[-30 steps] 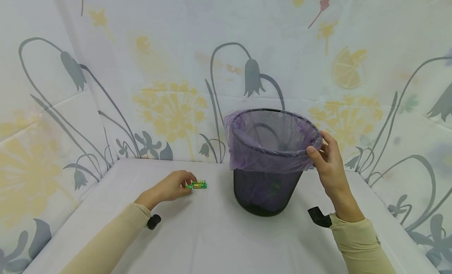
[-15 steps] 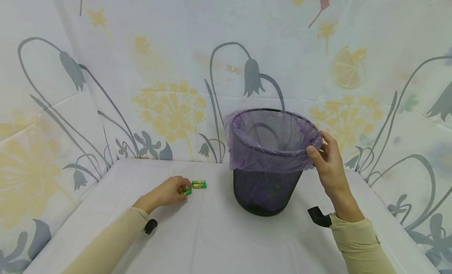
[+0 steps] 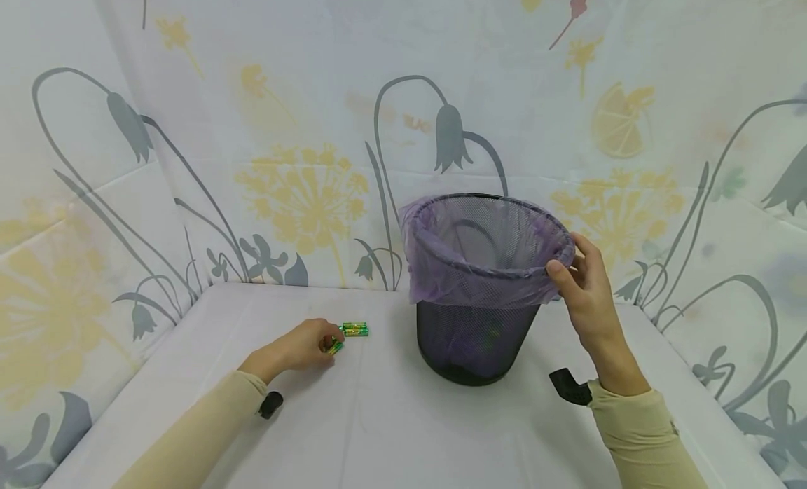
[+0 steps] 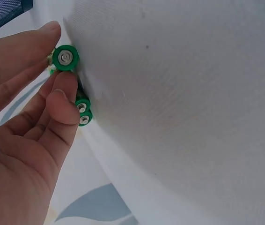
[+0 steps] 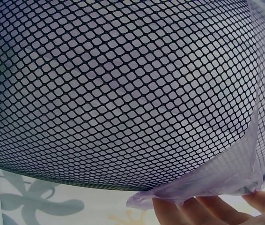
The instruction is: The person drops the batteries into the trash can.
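In the head view my left hand (image 3: 301,345) is low over the white table, left of the bin. Its thumb and fingers pinch a green AA-type battery (image 3: 335,348), seen end-on as the battery (image 4: 65,57) in the left wrist view. Just beyond the fingertips a pair of similar batteries (image 3: 356,329) lies side by side. Battery ends (image 4: 83,112) peek out past my fingers. A black mesh wastebasket (image 3: 473,342) stands upright, lined with a purple bag (image 3: 482,286) folded over its rim. My right hand (image 3: 586,293) grips the rim through the bag, thumb toward me.
A floral-printed curtain (image 3: 315,90) encloses the back and sides of the white table (image 3: 391,419). Through the basket's mesh a faint green patch (image 3: 494,335) shows, too dim to identify. Black wrist mounts (image 3: 570,387) sit on both cuffs.
My left hand has drawn slightly left and toward me, bringing a battery away from the pair; that battery has turned to a slant in the fingers. The right hand and wastebasket stay put.
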Available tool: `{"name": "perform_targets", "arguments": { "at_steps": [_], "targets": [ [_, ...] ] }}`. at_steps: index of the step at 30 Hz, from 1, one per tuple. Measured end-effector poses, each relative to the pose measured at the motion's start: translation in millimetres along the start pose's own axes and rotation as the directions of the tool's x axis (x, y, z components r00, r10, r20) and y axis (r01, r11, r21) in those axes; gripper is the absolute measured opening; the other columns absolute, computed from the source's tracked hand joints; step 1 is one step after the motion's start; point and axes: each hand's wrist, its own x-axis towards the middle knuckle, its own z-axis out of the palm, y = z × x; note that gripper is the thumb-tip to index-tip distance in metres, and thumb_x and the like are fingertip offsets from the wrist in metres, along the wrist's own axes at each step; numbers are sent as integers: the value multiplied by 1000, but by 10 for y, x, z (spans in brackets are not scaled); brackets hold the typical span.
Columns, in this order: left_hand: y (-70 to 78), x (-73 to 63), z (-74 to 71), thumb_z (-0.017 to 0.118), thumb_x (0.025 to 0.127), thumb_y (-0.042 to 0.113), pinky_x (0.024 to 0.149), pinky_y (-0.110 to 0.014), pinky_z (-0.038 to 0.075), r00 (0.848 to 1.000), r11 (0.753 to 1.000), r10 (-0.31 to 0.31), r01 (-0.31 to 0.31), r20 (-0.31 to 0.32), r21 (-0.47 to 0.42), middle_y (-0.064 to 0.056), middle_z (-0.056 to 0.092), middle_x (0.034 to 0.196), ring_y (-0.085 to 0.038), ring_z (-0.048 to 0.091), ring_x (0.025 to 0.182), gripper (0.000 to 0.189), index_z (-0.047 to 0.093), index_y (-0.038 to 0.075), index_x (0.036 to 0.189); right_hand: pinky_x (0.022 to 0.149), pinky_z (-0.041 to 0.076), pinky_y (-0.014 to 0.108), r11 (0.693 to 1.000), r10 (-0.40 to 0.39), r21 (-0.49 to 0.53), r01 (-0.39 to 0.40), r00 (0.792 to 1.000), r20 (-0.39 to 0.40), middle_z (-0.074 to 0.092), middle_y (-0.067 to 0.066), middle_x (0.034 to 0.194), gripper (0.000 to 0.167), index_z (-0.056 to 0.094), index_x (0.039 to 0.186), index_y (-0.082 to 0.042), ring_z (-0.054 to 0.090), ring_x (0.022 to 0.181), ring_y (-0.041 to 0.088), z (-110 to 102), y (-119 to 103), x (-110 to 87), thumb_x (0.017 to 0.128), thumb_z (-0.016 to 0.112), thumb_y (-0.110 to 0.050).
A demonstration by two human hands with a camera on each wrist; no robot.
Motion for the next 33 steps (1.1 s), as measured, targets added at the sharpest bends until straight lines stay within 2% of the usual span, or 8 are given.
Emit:
{"name": "perform_targets", "arguments": {
  "at_steps": [11,24,33],
  "targets": [
    [67,1,7,77,76,2,71,-32,45,998,998,-60,61,32,-32,-3,56,85,-16,50,78,36,66,3,111,87,40,16,1000,8,10,-8,1000,1,36,26,134,62,21,150,-19,42,119,32,7,-4,3,96,53,-21],
    [73,13,11,77,77,3,71,-33,45,997,998,-60,60,41,-14,-2,56,83,-16,49,78,34,66,4,109,88,40,16,1000,5,21,-5,1000,5,35,26,135,63,20,150,-15,41,120,34,5,-3,6,97,53,-19],
    [69,14,13,75,78,2,70,-32,44,999,999,-38,39,30,-8,-2,55,82,-16,50,77,31,65,5,107,88,41,16,999,1,35,-1,1000,3,36,24,133,61,22,150,-16,43,118,31,1,11,3,97,53,-17]
  ]
}}
